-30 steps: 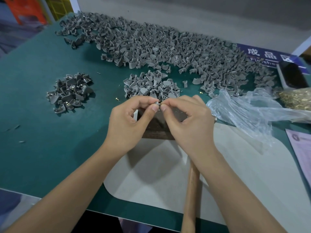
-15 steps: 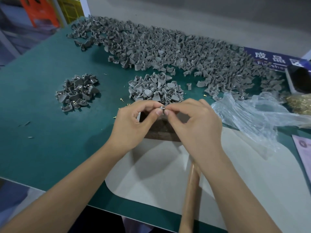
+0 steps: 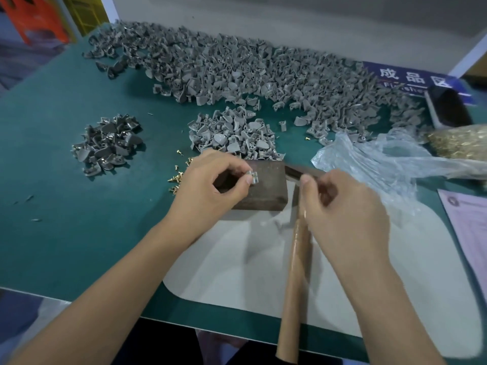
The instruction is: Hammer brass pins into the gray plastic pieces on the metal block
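Left hand [image 3: 208,185] pinches one gray plastic piece [image 3: 252,177] between thumb and forefinger, holding it down on the top face of the metal block [image 3: 266,188]. Whether a brass pin is seated in it — cannot tell; too small. Right hand [image 3: 340,206] has its fingers curled over the upper end of the hammer [image 3: 296,272], near the head; the wooden handle runs back toward the person, below that hand.

Judgement on the step: keep the piece flat on the block with the pin upright, keep the pinching fingers low and to the side, slide the right hand's grip further down the handle, and tap lightly first.

Counts: one block, one hammer, one piece in hand. Loose brass pins [image 3: 179,177] just left of the left hand, roughly a dozen. Beyond the hands, a small pile of gray pieces [image 3: 232,135]; further left, a darker pile [image 3: 108,143]; far back, a long heap [image 3: 237,69] — uncountable. Right of the right hand, one plastic bag [image 3: 382,164] and a mound of brass pins [image 3: 458,143].
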`<state>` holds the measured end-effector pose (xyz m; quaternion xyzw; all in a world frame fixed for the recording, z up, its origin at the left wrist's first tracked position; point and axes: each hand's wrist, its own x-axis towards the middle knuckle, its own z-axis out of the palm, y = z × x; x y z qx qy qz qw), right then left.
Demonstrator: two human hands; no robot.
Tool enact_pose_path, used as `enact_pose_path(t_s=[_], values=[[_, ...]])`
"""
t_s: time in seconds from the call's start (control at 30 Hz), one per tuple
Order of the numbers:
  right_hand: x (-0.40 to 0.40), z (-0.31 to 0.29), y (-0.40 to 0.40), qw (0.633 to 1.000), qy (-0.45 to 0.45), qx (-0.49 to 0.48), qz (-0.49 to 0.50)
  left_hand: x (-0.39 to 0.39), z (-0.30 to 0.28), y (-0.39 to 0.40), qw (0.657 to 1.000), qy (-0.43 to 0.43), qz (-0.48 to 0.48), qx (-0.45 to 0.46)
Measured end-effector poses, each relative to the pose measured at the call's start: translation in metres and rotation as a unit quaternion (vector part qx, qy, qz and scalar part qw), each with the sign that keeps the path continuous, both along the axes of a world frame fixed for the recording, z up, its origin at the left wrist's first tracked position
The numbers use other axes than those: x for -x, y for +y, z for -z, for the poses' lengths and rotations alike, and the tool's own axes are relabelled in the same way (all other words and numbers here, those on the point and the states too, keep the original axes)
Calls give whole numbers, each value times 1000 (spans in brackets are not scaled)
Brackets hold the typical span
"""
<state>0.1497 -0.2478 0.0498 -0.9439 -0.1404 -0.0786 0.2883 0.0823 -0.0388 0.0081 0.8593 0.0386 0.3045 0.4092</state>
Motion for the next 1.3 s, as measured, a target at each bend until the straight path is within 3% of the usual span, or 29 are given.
enact_pose_path(t_s=[0.13,0.33,0.4,0.43,0.5,0.53,0.6,0.67,0.77,0.9,1.3], values=[[34,5,-7,970,165,179,-20,-3,3,7,997,4,-25,-72],[26,9,-10,975,202,90,-20,-2,4,10,997,14,-27,-71],[19,11,-17,974,222,-51,-1,-2,2,10,997,4,-46,-65],[19,11,-20,950,258,-176,14,-2,2,9,997,0,-58,-59],[24,7,-27,846,340,-410,27,-1,0,7,997,5,-68,-41],[27,6,-30,800,367,-474,14,0,-1,6,997,12,-66,-33],[35,4,-36,742,415,-524,-48,0,-1,6,998,33,-52,-23],[42,1,-34,720,464,-504,-113,0,-1,9,998,55,-38,-16],[56,-6,-24,741,483,-444,-143,-1,-2,12,997,69,-31,-25],[71,-12,-6,787,406,-432,-171,-1,-2,9,997,71,-25,-7],[74,-3,1,788,405,-434,-163,-2,-2,9,997,66,-25,7]])
